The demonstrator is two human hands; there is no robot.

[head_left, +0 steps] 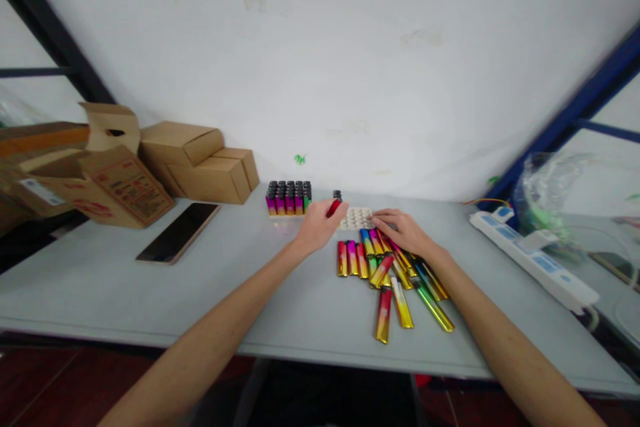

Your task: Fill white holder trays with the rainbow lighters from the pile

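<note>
My left hand [319,225] grips a red lighter [335,205] with a black top, held at the left edge of a white tray [356,218] full of round holes. My right hand [403,229] lies flat at the tray's right side, fingers resting on the upper end of a loose pile of shiny rainbow-coloured lighters [395,280] spread on the grey table [150,293]. To the left of the white tray stands a filled tray of lighters [289,199], upright with black tops, in rows.
A dark phone [179,232] lies face up at the left. Cardboard boxes [195,161] are stacked against the white wall, with an open printed box [107,180] beside them. A white power strip [533,257] and a clear plastic bag [555,193] sit at the right.
</note>
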